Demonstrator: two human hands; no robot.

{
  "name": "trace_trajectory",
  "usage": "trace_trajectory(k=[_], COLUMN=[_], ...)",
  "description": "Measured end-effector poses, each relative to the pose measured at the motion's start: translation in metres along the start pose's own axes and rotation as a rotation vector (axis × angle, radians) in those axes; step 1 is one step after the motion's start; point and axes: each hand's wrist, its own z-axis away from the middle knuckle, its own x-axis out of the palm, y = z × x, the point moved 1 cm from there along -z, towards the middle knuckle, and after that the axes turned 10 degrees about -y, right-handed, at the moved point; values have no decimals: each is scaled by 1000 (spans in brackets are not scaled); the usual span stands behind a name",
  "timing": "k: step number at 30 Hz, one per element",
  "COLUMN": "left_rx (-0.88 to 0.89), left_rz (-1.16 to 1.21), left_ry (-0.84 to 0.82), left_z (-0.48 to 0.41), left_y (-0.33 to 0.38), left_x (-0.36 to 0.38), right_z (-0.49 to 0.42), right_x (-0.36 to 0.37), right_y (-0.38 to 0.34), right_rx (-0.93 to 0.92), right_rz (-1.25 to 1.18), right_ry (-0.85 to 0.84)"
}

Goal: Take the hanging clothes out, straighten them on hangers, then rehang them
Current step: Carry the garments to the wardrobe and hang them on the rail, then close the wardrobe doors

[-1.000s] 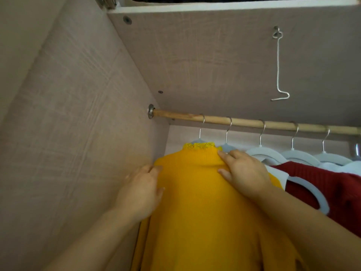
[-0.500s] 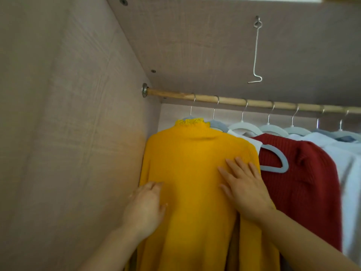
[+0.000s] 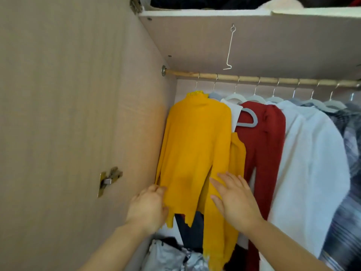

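Note:
A yellow knit top hangs on a hanger at the far left of the wooden rail, right by the wardrobe's side wall. My left hand lies on its lower left hem, fingers loosely curled against the fabric. My right hand lies flat and spread on the lower right part, over the hanging sleeve. Beside it hang a red knit top with a grey hanger showing at its neck, and a white shirt.
More hangers and dark patterned clothes fill the rail to the right. The wardrobe side wall with a door hinge stands close on the left. A wire hook hangs under the top shelf. Crumpled clothes lie at the bottom.
Both my hands have slid down the yellow top from its shoulders to its hem. The view has pulled back, and more of the rail and wardrobe shows.

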Motion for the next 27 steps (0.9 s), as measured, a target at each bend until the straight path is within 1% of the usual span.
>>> trace_trajectory(k=[4,7,11,14,16,19,22,24,25,26,27], left_rx=[-32,-24,5,70,129,274,507,628,639,609,542], left_rz=[-16,-9,12,17,44,109,167,205,232,254,271], left_ry=[-55,-41,-2,64,95,158,350,593,718,820,897], left_z=[65,100,142,180,211,262,314,338,346,351,353], left_y=[9,14,19,19,16,9,-7,-23,-32,-41,-50], left_x=[-13,-31,-61,-89,-107,-132,-159,-176,-185,-194,-203], right_z=[55,85,117,141,157,182,203,211,214,216,218], right_x=[-19,-35,-69,-96,-115,-140,-164,-180,-189,-197,-205], right_y=[-40,-65,-101,-129,-154,-192,-227,-247,-256,-264,-271], right_rx=[-38,-38,-32,2,28,78,96,73,59,46,36], right_rz=[-64,-54,-91,-60,-70,-65,-42,-27,-18,-10,-4], right_ry=[8,-40,36,50,90,169,244,324,349,370,388])
